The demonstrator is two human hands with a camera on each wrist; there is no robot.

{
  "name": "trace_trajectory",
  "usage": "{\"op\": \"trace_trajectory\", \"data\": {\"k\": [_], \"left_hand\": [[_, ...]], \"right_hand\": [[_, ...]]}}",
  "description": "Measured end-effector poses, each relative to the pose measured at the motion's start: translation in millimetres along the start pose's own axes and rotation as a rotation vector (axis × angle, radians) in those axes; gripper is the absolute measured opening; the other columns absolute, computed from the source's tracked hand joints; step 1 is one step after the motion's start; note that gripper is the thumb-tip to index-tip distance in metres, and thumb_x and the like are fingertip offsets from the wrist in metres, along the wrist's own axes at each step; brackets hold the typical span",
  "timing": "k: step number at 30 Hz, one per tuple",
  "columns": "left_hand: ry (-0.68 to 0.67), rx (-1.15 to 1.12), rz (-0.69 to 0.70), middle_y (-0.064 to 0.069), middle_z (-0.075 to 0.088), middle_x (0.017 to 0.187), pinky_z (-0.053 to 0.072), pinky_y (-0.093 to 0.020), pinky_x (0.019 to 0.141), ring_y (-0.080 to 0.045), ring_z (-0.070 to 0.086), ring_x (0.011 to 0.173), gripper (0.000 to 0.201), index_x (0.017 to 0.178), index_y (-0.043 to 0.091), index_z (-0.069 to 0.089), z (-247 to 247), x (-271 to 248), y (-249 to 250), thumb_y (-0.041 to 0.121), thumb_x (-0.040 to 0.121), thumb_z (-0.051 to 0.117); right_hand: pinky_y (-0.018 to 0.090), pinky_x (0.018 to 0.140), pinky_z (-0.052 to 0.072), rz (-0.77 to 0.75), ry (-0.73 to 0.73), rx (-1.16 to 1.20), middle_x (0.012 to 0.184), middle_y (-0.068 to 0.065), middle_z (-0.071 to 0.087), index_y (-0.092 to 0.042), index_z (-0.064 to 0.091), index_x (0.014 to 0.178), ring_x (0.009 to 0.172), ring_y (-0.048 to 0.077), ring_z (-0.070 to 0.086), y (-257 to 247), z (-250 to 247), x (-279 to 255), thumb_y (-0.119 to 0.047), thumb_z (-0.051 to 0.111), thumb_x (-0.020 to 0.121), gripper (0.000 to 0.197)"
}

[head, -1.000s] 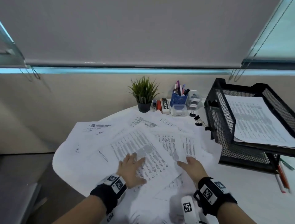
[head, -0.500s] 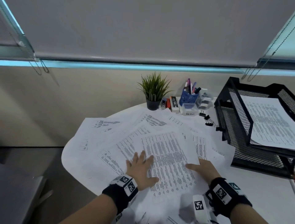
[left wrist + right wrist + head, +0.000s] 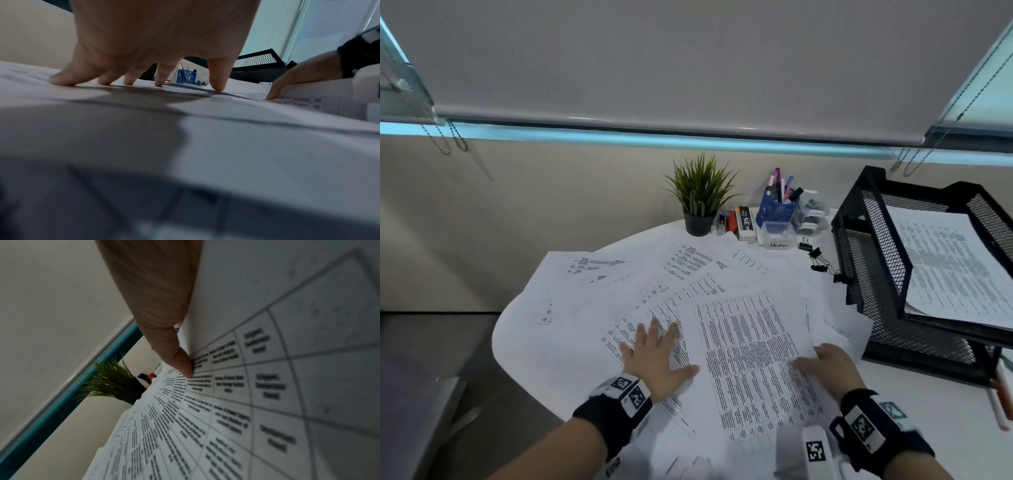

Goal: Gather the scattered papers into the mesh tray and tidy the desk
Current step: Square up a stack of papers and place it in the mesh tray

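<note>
Printed papers [image 3: 688, 267] lie fanned in overlapping layers over the round white desk. My left hand [image 3: 654, 356] lies flat on them with spread fingers; the left wrist view shows its fingertips [image 3: 216, 84] pressing the sheets. My right hand [image 3: 825, 363] pinches the right edge of the top sheet [image 3: 750, 359], a dense table of text. Its thumb [image 3: 164, 321] is on top and its fingers are hidden beneath the sheet [image 3: 267, 386]. The black mesh tray [image 3: 873, 260] stands at the right, with printed sheets [image 3: 955, 267] in its upper tier.
At the back stand a potted plant [image 3: 700, 202], small boxes [image 3: 743, 222], a blue pen cup [image 3: 777, 209] and clear containers. Black binder clips [image 3: 818, 260] lie beside the tray. Pens [image 3: 1000, 401] lie at the right edge. The desk's curved edge [image 3: 496, 342] drops off at left.
My right hand has drawn a printed sheet out over the pile, where it now lies on top between my hands. The left hand has stayed flat on the papers.
</note>
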State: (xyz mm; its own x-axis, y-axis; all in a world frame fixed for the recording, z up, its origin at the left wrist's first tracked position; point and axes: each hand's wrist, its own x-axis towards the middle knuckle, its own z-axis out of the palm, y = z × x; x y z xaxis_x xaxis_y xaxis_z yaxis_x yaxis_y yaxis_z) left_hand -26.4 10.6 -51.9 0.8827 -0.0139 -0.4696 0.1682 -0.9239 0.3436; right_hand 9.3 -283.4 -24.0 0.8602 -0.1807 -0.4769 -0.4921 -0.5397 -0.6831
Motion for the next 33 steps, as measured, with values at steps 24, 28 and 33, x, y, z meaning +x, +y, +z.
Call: {"op": "trace_trajectory", "data": {"k": [24, 28, 33], "left_hand": [[-0.148, -0.345, 0.237, 0.008, 0.010, 0.156, 0.007, -0.027, 0.116, -0.009, 0.012, 0.144, 0.094, 0.150, 0.024, 0.002, -28, -6, 1, 0.065, 0.080, 0.049], [-0.001, -0.164, 0.154, 0.002, 0.004, 0.158, 0.000, -0.038, 0.117, -0.017, -0.001, 0.146, 0.074, 0.150, 0.024, 0.009, -23, 4, -5, 0.050, 0.092, 0.046], [0.129, -0.021, -0.147, -0.009, 0.006, 0.157, 0.015, -0.046, 0.117, -0.028, 0.008, 0.145, 0.088, 0.149, 0.020, 0.014, -29, 14, -20, 0.061, 0.081, 0.052]], "right_hand": [[0.036, 0.089, 0.040, 0.031, 0.099, 0.118, 0.115, 0.015, 0.056, -0.005, 0.040, 0.133, 0.094, 0.027, 0.051, -7, -11, 4, -0.006, 0.068, 0.081, 0.059], [0.032, 0.070, 0.041, 0.013, 0.044, -0.018, 0.079, 0.012, 0.057, 0.011, 0.055, 0.082, 0.072, 0.022, 0.052, 0, -11, 9, -0.007, 0.064, 0.082, 0.020], [0.029, 0.062, 0.033, -0.003, 0.127, -0.115, 0.077, 0.008, 0.055, -0.009, 0.050, 0.073, 0.069, 0.021, 0.048, 5, -12, 9, -0.003, 0.058, 0.083, 0.014]]}}
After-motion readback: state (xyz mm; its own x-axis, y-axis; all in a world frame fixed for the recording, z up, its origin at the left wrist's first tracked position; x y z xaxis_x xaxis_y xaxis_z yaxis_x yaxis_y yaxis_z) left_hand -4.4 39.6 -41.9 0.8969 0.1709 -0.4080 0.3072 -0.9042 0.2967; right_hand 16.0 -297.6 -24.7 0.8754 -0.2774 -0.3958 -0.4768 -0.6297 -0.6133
